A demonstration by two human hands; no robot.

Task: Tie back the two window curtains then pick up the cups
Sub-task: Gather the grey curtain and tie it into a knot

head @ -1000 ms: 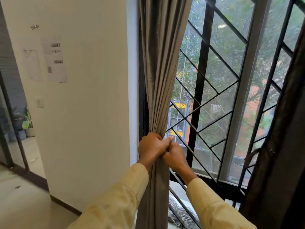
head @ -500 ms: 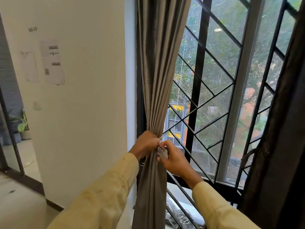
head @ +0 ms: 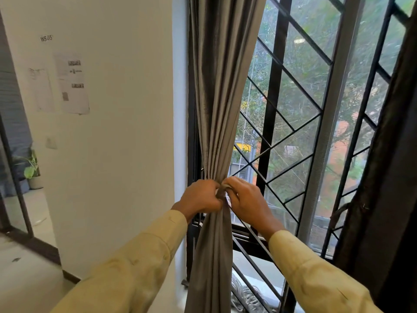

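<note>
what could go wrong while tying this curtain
1. The tie is only a small loop pinched between the left hand and right hand. If either grip slips, the gathered curtain may fan back out.
2. Both hands bear on the fabric, so a hard downward tug could strain its hanging at the top, which is out of view.
</note>
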